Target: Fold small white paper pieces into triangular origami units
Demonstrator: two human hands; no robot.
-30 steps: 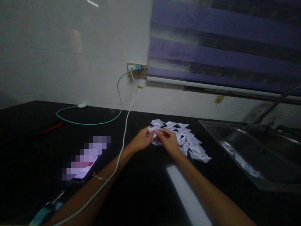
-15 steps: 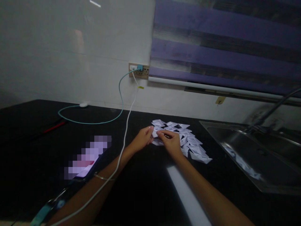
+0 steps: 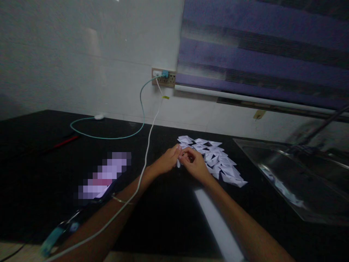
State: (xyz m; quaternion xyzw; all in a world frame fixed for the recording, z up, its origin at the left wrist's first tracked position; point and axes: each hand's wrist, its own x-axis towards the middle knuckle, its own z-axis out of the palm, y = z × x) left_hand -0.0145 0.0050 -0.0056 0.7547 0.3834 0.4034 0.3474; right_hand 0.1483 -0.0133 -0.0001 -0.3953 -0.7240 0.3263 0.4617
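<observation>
Together over the dark counter, my left hand and my right hand pinch a small piece of folded white paper. Only a narrow edge of it shows below the fingertips; the rest is hidden. The fingers of both hands are closed and their tips meet. Just behind and to the right of my right hand lies a group of several folded white paper pieces, pointed in shape and set close together in rows.
A lit phone with a strap lies left of my left forearm. A white cable crosses over that forearm from the wall socket. A teal cable loops at the back left. A metal sink is at the right.
The white paper between my hands showed a broad face before and now shows only a thin edge. My hands have drawn together at the fingertips. The view has shifted slightly.
</observation>
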